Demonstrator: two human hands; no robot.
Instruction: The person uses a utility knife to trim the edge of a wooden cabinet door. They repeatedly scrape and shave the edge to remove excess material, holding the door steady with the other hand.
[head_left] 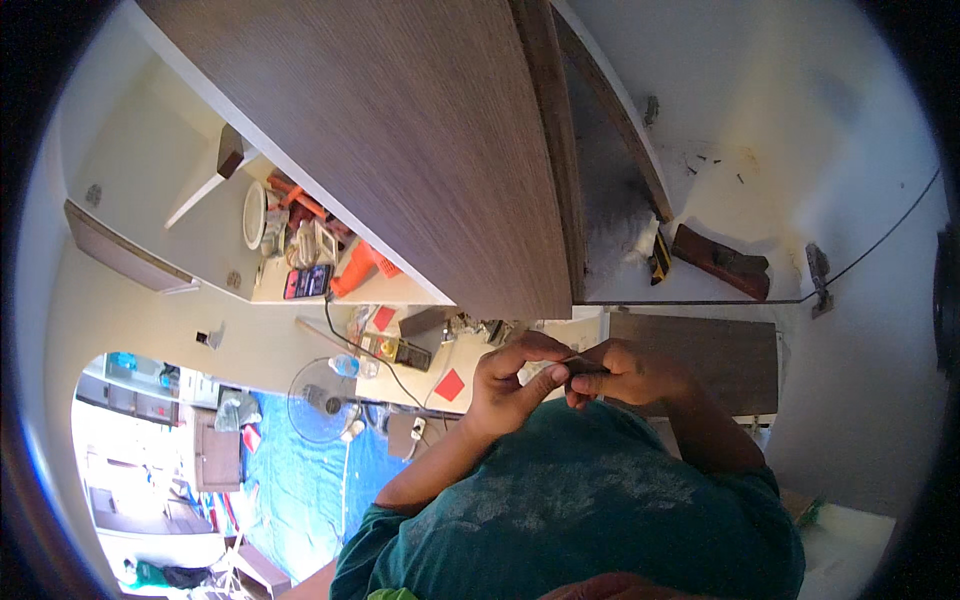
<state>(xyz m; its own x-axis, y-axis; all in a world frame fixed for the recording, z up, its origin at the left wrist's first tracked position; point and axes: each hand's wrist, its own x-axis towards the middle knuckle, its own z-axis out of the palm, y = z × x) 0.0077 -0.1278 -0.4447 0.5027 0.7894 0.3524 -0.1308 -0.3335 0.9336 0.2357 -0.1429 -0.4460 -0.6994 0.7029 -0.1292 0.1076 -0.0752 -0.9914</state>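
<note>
My left hand and my right hand meet close in front of my chest, just under the lower edge of a brown wood-grain cabinet door. The fingertips of both hands pinch a small, thin dark object; it is too small to tell what it is. My green shirt fills the bottom of the view, and both forearms rise out of it.
Inside the open white cabinet lie a brown block-shaped tool, a yellow-and-black tool and loose screws. A thin cable crosses the right wall. Far below stand a fan, a cluttered worktop and a blue floor sheet.
</note>
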